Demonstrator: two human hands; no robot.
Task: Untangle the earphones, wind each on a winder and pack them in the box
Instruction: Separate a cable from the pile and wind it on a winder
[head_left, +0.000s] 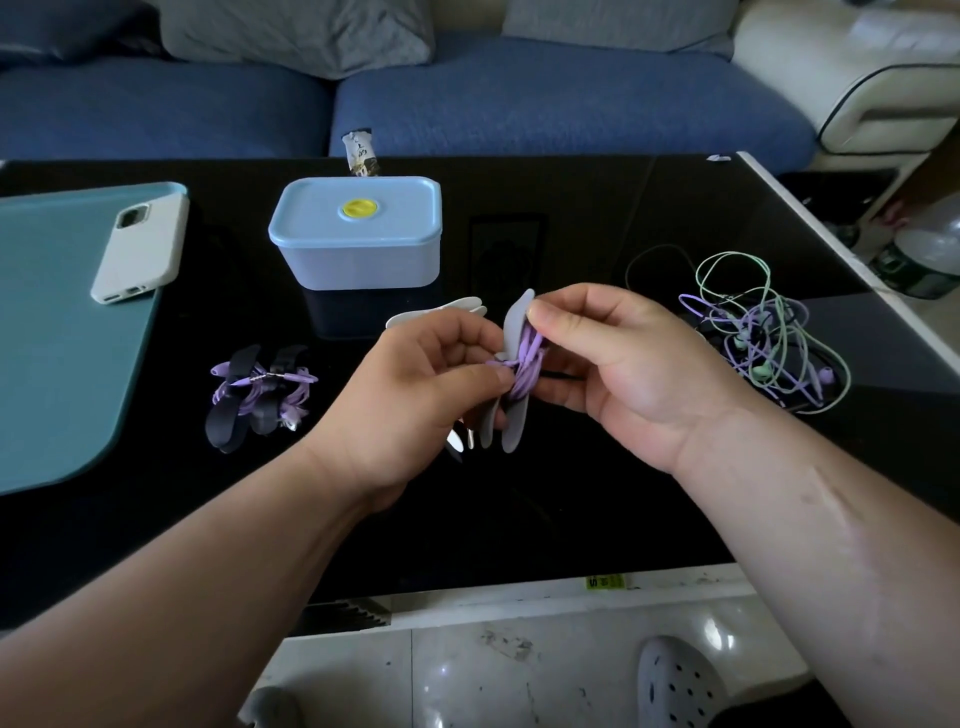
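Observation:
Above the middle of the black table I hold a grey winder with a purple earphone cable wound round its waist. My left hand pinches the cable at the winder's left side. My right hand pinches the winder's upper wing between thumb and forefinger. Two dark winders wrapped with purple earphones lie at the left. A tangle of green and purple earphones lies at the right. The light blue box stands behind, its lid with a yellow knob on.
Pale spare winders lie just behind my left hand. A white phone rests on a teal mat at the far left. A small packet stands at the table's back edge, with a blue sofa beyond.

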